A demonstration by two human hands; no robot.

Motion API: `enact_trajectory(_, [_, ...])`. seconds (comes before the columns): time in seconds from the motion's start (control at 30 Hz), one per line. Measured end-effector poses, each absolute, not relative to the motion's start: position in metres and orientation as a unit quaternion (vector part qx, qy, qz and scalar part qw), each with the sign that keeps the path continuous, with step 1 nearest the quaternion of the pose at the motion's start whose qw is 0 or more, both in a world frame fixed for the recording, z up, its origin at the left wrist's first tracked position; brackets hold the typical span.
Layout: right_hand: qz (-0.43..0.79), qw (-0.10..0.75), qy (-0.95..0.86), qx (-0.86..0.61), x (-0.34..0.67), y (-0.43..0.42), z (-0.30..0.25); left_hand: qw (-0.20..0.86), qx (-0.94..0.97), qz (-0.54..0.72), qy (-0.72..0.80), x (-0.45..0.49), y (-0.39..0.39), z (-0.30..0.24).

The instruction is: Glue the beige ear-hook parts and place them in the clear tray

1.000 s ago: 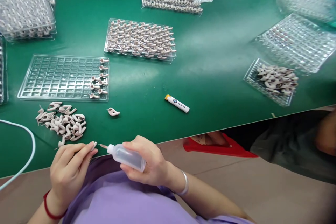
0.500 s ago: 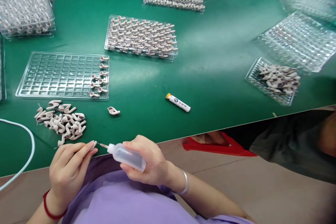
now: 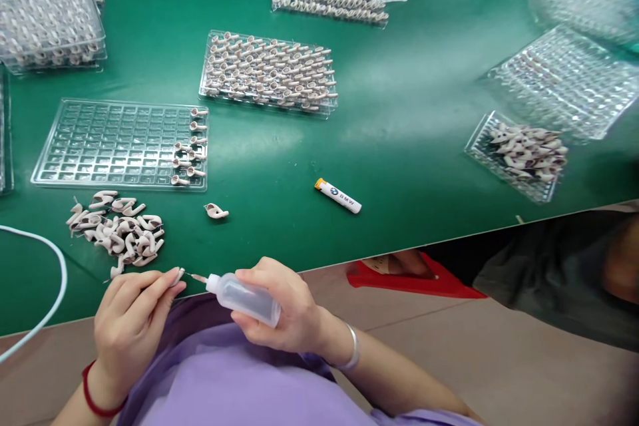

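drawn very slightly rightward since the earlier frame, the translucent bottle (image 3: 248, 298) and the right hand (image 3: 282, 306) sit a touch farther from the left hand (image 3: 132, 313), which looks unmoved; the things on the table have kept their places.

largest of all is the green table (image 3: 399, 140). on it, to the left, lies a sparsely filled tray (image 3: 100, 146), with a few pale shells along its right end; behind it and to the right, a full tray (image 3: 202, 80) is packed with similar ones. nearer the person, just in front of the sparse tray, is a loose heap of shells (image 3: 124, 233).

the right hand is clamped round the bottle body, thumb above and fingers below, with the bottle lying nearly level and its nozzle toward the left. it seems light, soft-walled and easily squeezed, so the middle of the body is a sensible grip, pressed gently.

smaller again are a white lighter (image 3: 338, 196) and a lone shell (image 3: 216, 211), well apart on the table.

the left thumb and fingertips are pinched together on a small pale piece (image 3: 178, 277) at the table's near edge. it is probably light, stiff and rather slippery; best held by its sides, end exposed. smallest is the bottle's slim tip (image 3: 198, 277), pointing at the piece; whether they touch, i cannot tell.
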State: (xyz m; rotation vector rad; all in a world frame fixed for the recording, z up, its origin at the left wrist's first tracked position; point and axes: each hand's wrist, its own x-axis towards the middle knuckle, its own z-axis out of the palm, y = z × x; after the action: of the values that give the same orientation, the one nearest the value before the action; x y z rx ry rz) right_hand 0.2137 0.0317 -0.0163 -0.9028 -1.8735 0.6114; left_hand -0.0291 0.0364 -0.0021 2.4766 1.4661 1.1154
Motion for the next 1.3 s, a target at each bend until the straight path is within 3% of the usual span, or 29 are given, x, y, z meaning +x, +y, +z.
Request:
enact_trajectory(0.13, [0.342, 0.490, -0.691, -0.406, 0.216, 0.028, -0.013, 0.083, 0.753, 0.379, 0.531, -0.027, 0.027, 0.005])
enact_trajectory(0.27, [0.386, 0.494, -0.667, -0.401, 0.207, 0.023, -0.011, 0.244, 0.688, 0.374, 0.572, -0.021, 0.006, 0.012])
enact_trajectory(0.4, [0.319, 0.501, -0.717, -0.364, 0.190, 0.019, -0.016, 0.498, 0.511, 0.302, 0.632, -0.012, -0.006, 0.013])
enact_trajectory(0.5, [0.222, 0.500, -0.750, -0.371, 0.181, 0.018, -0.023, 0.613, 0.385, 0.243, 0.645, -0.007, -0.004, 0.013])
enact_trajectory(0.77, [0.147, 0.472, -0.776, -0.392, 0.176, 0.017, -0.030, 0.653, 0.332, 0.225, 0.643, -0.005, 0.003, 0.000])
enact_trajectory(1.3, [0.155, 0.463, -0.774, -0.404, 0.175, 0.017, -0.031, 0.643, 0.327, 0.249, 0.646, 0.004, 0.013, 0.008])
